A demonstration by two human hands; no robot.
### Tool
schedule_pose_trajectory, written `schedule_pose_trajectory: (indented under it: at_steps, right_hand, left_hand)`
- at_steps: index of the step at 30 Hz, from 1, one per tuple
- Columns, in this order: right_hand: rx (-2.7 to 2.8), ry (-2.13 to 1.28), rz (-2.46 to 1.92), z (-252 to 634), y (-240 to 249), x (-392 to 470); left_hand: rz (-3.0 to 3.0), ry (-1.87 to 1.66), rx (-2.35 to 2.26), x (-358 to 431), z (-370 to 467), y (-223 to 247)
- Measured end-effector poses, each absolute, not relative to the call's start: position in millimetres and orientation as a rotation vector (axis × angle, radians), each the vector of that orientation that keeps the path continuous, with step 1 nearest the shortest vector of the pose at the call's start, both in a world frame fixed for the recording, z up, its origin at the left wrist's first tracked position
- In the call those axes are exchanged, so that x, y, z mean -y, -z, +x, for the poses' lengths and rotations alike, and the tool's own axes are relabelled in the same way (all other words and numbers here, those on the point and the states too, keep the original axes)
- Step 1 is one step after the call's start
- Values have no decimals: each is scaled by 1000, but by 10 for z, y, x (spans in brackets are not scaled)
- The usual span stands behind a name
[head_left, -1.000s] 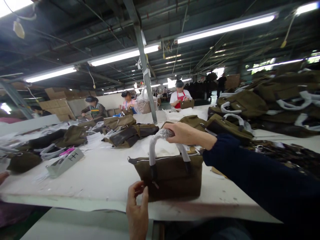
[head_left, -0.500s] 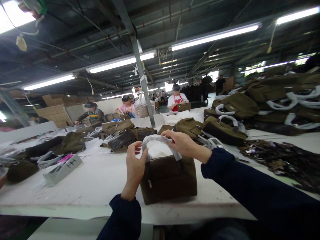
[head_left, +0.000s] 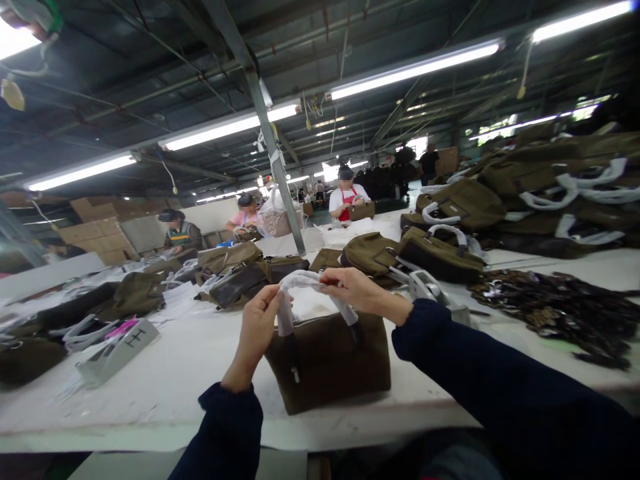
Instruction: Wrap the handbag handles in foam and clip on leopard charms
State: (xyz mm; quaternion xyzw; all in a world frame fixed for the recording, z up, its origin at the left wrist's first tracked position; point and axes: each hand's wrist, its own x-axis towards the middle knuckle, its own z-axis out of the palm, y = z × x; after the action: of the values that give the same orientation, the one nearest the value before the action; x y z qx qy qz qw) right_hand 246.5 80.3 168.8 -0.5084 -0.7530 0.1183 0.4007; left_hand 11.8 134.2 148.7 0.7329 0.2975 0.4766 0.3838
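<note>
A dark olive-brown handbag stands near the front edge of the white table, tilted a little. Its arched handle is wrapped in white padding, and a small zip pull hangs on its front. My left hand pinches the wrapping at the handle's left bend. With fingers closed, my right hand grips the wrapping at the top right of the arch. The fingertips of both hands partly cover the wrapping.
Olive bags with wrapped handles lie along the table's middle, and more form a pile at right. Dark straps are heaped on the right. A marked white box sits at left. A metal post rises behind; several people work beyond.
My left fingers have gone from apart to pinched on the handle wrapping. My right hand has closed lower on the arch. The handbag has tilted slightly, and the view has shifted.
</note>
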Motion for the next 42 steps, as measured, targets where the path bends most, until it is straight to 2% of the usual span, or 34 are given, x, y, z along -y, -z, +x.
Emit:
schedule_pose_trajectory:
  at_steps: [4,7,13,18,25,33,35,39,40,42]
  right_hand:
    - [1902,-828,-1088,2658,-1728,-888]
    - [1889,-1026,-1052,2778,-1743,-887]
    - [1921,-1349,-900,2843,-1667,-796]
    - [1850,-1334,-868,2834,-1678,-779]
    - [1424,-1393,-593,2764,-1689,-902]
    - [1500,-1113,-992,2940,-1530,-820]
    - [1582,-1173,-1011,2997,-1610,-746]
    - [1724,-1322,-1041,2997,-1799,-700]
    - [1752,-1348,-1054,2976,-1837,-714]
    - [1793,-1355,-1103,2922,-1903,-762]
  left_hand:
    - [1833,-793,-610,-1369,-25,-1593]
    - [1673,-601,-447,-1399,-80,-1597]
    - [1519,-716,-280,-1496,-63,-1425]
    - [1423,-807,-263,-1507,-48,-1345]
    - [1488,-828,-367,-1425,57,-1436]
    - [1640,-636,-500,-1171,15,-1450]
    - [1727,-754,-600,-1193,-32,-1507]
    - [1922,-1263,-853,-1378,-24,-1665]
    - [1958,-1261,-862,-1431,2,-1704]
    - [1993,-1035,-795,-1514,63,-1769]
